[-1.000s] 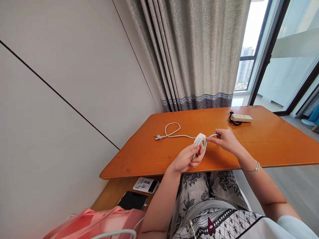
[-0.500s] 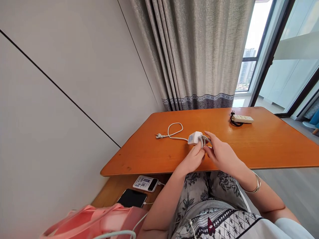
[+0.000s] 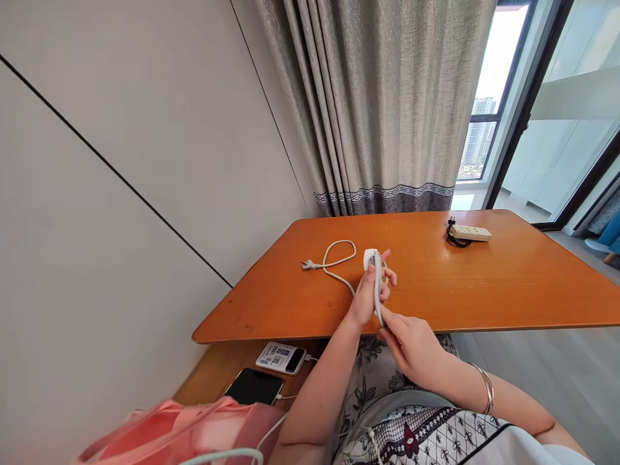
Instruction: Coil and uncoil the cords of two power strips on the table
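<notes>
My left hand (image 3: 369, 297) is closed around the near end of a small white power block (image 3: 369, 257) and cable, just above the wooden table; some fingers show beyond it. A loop of white cable (image 3: 377, 284) runs from the block down toward me. The lower end of that loop is pinched between the thumb and fingers of my right hand (image 3: 411, 342), at the table's front edge. The block's other cord (image 3: 334, 245) lies curled on the table and ends in a plug (image 3: 309, 265) on the left. My palm hides part of the block.
On the far right of the table (image 3: 484, 290) lies a white power strip (image 3: 471, 232) with its black cord bundled. Below the left edge, a power bank (image 3: 281, 358), a black phone (image 3: 254, 386) and a pink bag (image 3: 194, 433) rest on a lower surface. A curtain (image 3: 387, 97) hangs behind.
My right hand has moved down and toward me, drawing the cable around. The block has turned and shifted slightly left in my left hand, which now stands more upright.
</notes>
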Motion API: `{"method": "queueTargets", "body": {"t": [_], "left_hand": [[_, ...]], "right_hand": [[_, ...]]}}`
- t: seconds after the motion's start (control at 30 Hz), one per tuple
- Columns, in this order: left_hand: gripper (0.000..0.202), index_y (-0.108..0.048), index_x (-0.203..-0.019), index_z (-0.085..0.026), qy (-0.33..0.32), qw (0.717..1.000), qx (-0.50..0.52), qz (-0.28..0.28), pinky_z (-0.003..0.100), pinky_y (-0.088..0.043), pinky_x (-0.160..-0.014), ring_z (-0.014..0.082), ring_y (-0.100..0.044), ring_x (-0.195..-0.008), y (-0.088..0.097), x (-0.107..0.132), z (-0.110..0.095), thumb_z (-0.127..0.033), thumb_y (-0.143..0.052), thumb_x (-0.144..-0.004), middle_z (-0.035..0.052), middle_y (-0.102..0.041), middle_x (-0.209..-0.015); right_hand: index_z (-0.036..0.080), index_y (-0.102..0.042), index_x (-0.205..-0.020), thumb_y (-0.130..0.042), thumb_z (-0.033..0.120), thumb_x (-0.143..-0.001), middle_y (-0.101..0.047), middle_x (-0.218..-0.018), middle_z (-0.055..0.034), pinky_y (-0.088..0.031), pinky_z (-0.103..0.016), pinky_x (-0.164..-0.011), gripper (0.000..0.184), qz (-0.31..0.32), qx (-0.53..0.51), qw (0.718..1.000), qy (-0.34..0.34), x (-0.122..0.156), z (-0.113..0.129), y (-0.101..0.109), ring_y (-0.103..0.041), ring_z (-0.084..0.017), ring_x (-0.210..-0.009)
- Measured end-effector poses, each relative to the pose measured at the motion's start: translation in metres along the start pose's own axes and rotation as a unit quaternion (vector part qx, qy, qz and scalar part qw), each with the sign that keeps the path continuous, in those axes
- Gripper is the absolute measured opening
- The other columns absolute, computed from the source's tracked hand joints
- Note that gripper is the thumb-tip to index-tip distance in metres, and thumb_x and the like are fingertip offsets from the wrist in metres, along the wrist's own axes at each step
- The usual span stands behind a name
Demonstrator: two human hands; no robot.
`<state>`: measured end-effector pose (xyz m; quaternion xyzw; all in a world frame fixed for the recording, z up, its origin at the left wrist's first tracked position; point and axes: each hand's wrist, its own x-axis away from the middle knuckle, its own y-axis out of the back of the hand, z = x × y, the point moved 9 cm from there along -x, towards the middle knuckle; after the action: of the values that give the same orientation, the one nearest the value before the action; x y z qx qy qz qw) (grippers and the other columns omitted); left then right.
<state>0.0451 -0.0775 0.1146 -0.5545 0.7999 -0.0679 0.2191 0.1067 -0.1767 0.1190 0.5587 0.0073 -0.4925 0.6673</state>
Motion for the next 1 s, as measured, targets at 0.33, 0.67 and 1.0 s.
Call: {"method": "queueTargets", "body": {"t": [0.33, 0.67, 1.0], "left_hand": [[0.024, -0.053, -0.089, -0.020, 0.000, 0.989, 0.137, 0.054, 0.019, -0.021, -0.041, 0.0066, -0.020, -0.040, -0.016, 0.014, -0.038, -0.042, -0.062, -0.088, -0.0083, -0.038, -0.048], [0.031, -0.039, -0.074, -0.022, -0.009, 0.975, 0.209, 0.079, 0.019, -0.033, -0.048, 0.0111, -0.027, -0.045, -0.026, 0.027, -0.050, -0.035, -0.062, -0.090, -0.0096, -0.017, -0.044], [0.025, -0.041, -0.080, -0.023, -0.014, 0.956, 0.258, 0.142, 0.013, -0.008, -0.028, 0.0007, 0.008, -0.027, -0.022, 0.055, -0.071, -0.037, -0.056, -0.095, -0.0174, -0.013, -0.041]], "right_hand": [[0.017, -0.063, -0.083, -0.037, 0.031, -0.105, -0.067, -0.074, -0.0057, -0.041, -0.030, -0.068, 0.037, 0.086, 0.009, 0.996, 0.021, 0.000, -0.021, -0.025, -0.059, -0.017, -0.068], [0.018, -0.057, -0.070, -0.035, 0.047, -0.105, -0.057, -0.068, -0.0025, -0.045, -0.032, -0.081, 0.050, 0.140, -0.063, 0.987, 0.044, -0.011, -0.051, -0.007, -0.051, -0.016, -0.068], [0.018, -0.062, -0.070, -0.063, 0.054, -0.089, -0.062, -0.070, -0.0023, -0.043, -0.031, -0.077, 0.041, 0.161, -0.144, 0.976, -0.038, -0.007, -0.094, -0.001, -0.054, -0.015, -0.070]]}}
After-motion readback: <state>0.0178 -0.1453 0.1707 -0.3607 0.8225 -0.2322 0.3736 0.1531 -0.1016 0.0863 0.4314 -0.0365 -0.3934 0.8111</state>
